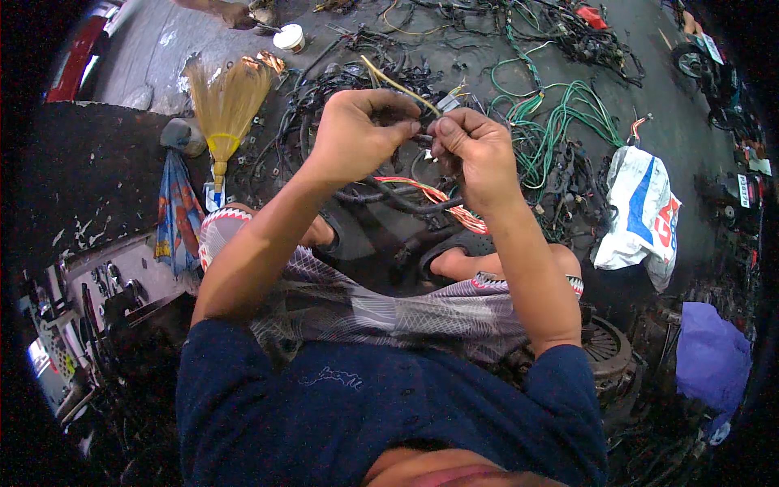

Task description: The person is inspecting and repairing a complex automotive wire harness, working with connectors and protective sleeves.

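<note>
My right hand [480, 158] is closed, thumb against forefinger, on a thin yellowish wire [398, 84] whose free length slants up to the left. Close beside it, my left hand [365, 134] has its fingers curled and thumb drawn in; anything in its pinch is too small to make out. Below the hands runs a black-sleeved cable [389, 197]. Red, white and orange wires [434, 193] come out of a bundle there. A tangle of black wiring harness [324, 97] lies on the floor just beyond my hands.
Green wires [568, 122] lie coiled at right, near a white plastic sack [641, 207]. A straw broom [227, 109] and folded umbrella [177, 211] are at left. Another person's hand [237, 15] is near a white tub [289, 38]. A round metal part [604, 345] sits behind my right arm.
</note>
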The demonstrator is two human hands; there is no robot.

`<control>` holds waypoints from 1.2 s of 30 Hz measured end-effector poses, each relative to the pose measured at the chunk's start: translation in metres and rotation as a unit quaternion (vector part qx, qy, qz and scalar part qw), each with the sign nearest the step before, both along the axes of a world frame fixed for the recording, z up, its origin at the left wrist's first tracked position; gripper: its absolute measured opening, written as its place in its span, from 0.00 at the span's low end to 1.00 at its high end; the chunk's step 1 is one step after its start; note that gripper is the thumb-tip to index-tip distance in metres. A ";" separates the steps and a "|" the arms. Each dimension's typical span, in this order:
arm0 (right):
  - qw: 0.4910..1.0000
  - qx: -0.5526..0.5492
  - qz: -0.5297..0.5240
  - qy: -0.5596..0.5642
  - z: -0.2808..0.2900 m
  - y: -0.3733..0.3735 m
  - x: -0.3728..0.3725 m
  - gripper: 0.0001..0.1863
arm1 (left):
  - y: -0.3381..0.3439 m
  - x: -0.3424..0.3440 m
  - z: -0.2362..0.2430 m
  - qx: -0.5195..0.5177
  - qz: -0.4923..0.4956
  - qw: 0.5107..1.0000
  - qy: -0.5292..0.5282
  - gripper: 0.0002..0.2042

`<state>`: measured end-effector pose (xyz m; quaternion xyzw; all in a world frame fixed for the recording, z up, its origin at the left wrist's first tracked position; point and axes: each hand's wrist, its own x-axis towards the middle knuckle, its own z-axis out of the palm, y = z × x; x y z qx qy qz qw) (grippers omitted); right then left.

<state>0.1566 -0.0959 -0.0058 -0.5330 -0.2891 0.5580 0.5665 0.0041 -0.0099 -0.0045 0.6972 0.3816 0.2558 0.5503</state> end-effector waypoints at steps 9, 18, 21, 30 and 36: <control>0.992 -0.012 0.096 0.082 0.004 -0.002 0.001 0.08 | 0.001 0.007 -0.014 0.024 0.073 0.997 -0.007 0.07; 0.996 -0.028 -0.032 0.082 -0.002 0.001 0.002 0.07 | 0.013 -0.006 0.012 0.043 -0.099 0.968 0.226 0.10; 0.997 -0.010 -0.054 0.046 -0.004 0.004 0.001 0.07 | 0.009 -0.007 0.007 0.146 0.017 0.982 0.122 0.11; 0.928 0.093 -0.003 -0.360 -0.015 -0.005 -0.021 0.09 | 0.011 -0.001 -0.006 -0.011 0.020 1.000 0.021 0.13; 0.922 0.122 -0.008 -0.367 -0.017 -0.005 -0.020 0.08 | 0.020 -0.011 0.006 -0.174 0.057 0.980 -0.080 0.12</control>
